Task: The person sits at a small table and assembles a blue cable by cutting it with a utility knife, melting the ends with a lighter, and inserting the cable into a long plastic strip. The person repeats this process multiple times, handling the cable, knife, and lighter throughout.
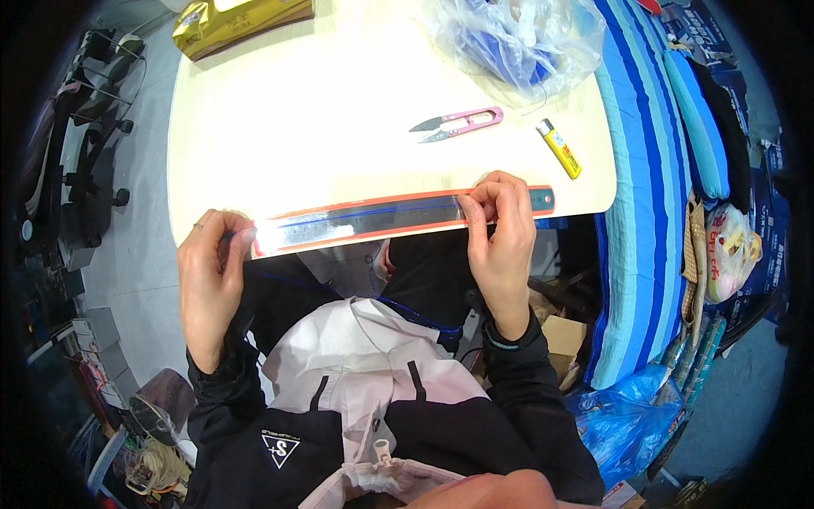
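Along the front edge of the table lies a metal ruler [356, 222] with an orange border, tilted slightly up toward the right. A thin blue cord [381, 206] is stretched straight over it between my hands. My left hand [208, 271] pinches the cord at the ruler's left end, fingertips hidden behind the thumb. Toward the ruler's right end, my right hand [500, 246] presses thumb and fingers together on the cord. More blue cord runs loosely across my lap. Pink-handled thread snips [471, 124] and a yellow lighter [560, 151] lie beyond my right hand.
A clear plastic bag [543, 51] with blue contents sits at the far right of the table [288, 127]. At the far left stands a gold package [242, 27]. Blue striped bedding [649, 187] borders the right side; a wheeled chair [93, 127] is off to the left.
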`<state>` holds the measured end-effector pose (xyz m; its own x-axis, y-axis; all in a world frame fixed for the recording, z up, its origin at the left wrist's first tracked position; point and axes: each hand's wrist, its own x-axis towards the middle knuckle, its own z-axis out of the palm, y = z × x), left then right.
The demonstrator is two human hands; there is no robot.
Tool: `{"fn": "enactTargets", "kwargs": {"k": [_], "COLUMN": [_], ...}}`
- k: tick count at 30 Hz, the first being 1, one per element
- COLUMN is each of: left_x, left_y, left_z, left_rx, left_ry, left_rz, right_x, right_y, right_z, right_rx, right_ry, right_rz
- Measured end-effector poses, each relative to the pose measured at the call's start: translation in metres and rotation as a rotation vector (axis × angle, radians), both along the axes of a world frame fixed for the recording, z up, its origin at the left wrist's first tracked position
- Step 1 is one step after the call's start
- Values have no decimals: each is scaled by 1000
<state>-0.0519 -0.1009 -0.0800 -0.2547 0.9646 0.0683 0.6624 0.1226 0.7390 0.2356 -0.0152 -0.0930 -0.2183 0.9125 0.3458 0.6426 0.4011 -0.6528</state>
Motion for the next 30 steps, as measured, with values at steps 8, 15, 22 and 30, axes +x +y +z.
{"fn": "enactTargets", "kwargs": {"k": [8, 15, 22, 30], "left_x": [2, 2, 1, 0], "left_y": [0, 0, 0, 0], "left_z": [2, 1, 0, -1], "left_rx": [-10, 18, 25, 12], "left_ry": [-22, 4, 28, 31], "left_rz": [20, 8, 3, -1], "right_x": [2, 4, 2, 3], "right_y": [0, -6, -5, -3], "right_z": [-2, 9, 4, 4], "right_rx": [80, -80, -37, -5], "right_ry": [49, 91, 45, 41], "right_rz": [-27, 19, 12, -17]}}
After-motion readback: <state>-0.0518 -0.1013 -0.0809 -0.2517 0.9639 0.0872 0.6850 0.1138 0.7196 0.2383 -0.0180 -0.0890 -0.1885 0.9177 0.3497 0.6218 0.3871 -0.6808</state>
